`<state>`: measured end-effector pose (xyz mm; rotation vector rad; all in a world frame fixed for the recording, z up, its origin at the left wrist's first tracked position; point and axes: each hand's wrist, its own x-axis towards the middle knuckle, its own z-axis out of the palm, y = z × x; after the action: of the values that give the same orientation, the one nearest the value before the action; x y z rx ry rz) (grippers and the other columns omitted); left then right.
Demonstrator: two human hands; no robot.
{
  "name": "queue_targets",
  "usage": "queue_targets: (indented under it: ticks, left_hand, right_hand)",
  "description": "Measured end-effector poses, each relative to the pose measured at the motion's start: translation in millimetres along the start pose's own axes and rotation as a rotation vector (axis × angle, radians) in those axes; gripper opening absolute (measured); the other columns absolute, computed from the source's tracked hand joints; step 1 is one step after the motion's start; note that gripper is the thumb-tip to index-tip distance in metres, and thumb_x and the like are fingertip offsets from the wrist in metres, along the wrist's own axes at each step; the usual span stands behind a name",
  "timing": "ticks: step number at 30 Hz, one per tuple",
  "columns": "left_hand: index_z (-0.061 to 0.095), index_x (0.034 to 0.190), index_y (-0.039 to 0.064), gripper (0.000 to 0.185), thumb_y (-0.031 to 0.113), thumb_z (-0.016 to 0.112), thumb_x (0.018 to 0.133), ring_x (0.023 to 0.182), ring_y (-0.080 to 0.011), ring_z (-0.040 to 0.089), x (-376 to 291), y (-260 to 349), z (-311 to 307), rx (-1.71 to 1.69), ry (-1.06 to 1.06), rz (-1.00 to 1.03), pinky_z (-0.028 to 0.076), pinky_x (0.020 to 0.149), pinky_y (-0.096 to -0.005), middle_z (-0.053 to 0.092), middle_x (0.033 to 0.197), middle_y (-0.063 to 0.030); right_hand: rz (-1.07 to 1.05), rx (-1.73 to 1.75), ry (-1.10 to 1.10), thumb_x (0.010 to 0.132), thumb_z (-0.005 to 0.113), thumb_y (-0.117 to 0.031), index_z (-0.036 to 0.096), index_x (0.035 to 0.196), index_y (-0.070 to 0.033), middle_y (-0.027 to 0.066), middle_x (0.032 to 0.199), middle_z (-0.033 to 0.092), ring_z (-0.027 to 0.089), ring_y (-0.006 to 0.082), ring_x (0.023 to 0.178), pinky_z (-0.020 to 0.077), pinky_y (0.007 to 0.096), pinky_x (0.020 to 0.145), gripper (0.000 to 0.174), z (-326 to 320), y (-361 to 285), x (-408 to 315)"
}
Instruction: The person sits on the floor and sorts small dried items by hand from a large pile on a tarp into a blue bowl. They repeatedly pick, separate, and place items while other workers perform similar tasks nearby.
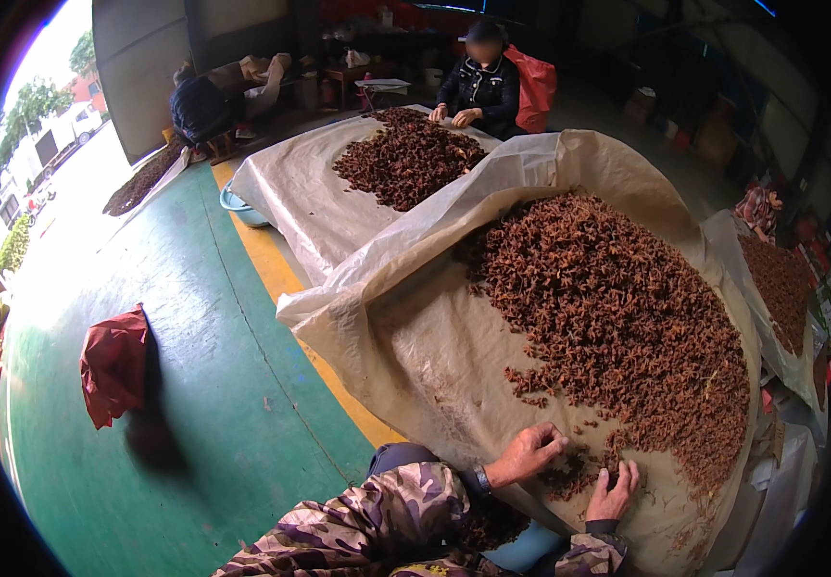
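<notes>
A large heap of dried star anise (603, 310) covers the right part of a beige plastic sheet (430, 360). At the heap's near edge lies a small cluster of star anise (567, 476). My left hand (531, 454) is at the upper left of this cluster with its fingers bent; whether a piece is pinched in them cannot be made out. To the cluster's right, my right hand (614, 490) rests by the sheet with thumb and fingers apart and nothing visible between them. Below the sheet's near edge, a blue basin (527, 552) is partly hidden beside darker star anise (491, 526).
Across a raised sheet fold (459, 184), a person (484, 86) handles another star anise pile (408, 159). A second person (199, 108) bends near a pile (145, 180) by the doorway. A red sack (116, 364) stands on the green floor (221, 433). Another pile (776, 281) is at right.
</notes>
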<state>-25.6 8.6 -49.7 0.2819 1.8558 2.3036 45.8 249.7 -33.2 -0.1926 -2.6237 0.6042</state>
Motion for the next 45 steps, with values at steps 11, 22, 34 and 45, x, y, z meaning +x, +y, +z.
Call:
queue_targets:
  ticks: [11, 22, 34, 45]
  left_hand:
    - [0.064, 0.099, 0.000, 0.026, 0.026, 0.068, 0.105, 0.073, -0.0088, 0.062, -4, 3, 1, -0.033, 0.015, 0.020, 0.054, 0.067, -0.0310, 0.068, 0.079, -0.0026]
    - [0.070, 0.106, -0.001, 0.018, 0.017, 0.065, 0.106, 0.081, -0.0094, 0.067, -3, 8, -10, 0.024, 0.016, 0.021, 0.057, 0.073, -0.0292, 0.073, 0.090, -0.0036]
    - [0.064, 0.100, 0.000, 0.024, 0.023, 0.068, 0.106, 0.075, -0.0099, 0.066, -3, 28, -6, -0.137, 0.088, -0.100, 0.053, 0.068, -0.0258, 0.073, 0.089, -0.0047]
    - [0.067, 0.107, 0.000, 0.018, 0.017, 0.064, 0.107, 0.080, -0.0130, 0.070, -2, 16, -14, -0.109, 0.048, -0.002, 0.058, 0.074, -0.0293, 0.073, 0.094, -0.0064]
  right_hand:
    - [-0.086, 0.245, -0.129, 0.093, 0.071, -0.013, 0.059, 0.134, 0.004, 0.0224, 0.150, 0.052, 0.050, 0.0419, 0.138, 0.0411, 0.0499, 0.116, 0.046, 8, -26, -7]
    - [-0.155, 0.064, -0.185, 0.086, 0.076, -0.022, 0.059, 0.141, -0.001, 0.0195, 0.153, 0.053, 0.048, 0.0396, 0.142, 0.0393, 0.0513, 0.117, 0.061, 31, -52, 9]
    - [-0.361, 0.110, -0.159, 0.090, 0.078, -0.021, 0.070, 0.124, -0.003, 0.0146, 0.140, 0.062, 0.059, 0.0358, 0.129, 0.0468, 0.0475, 0.109, 0.040, 4, -86, -6]
    - [-0.160, 0.043, 0.080, 0.090, 0.074, -0.015, 0.071, 0.120, -0.007, 0.0202, 0.104, 0.065, 0.063, 0.0448, 0.098, 0.0519, 0.0514, 0.083, 0.031, 29, -5, 68]
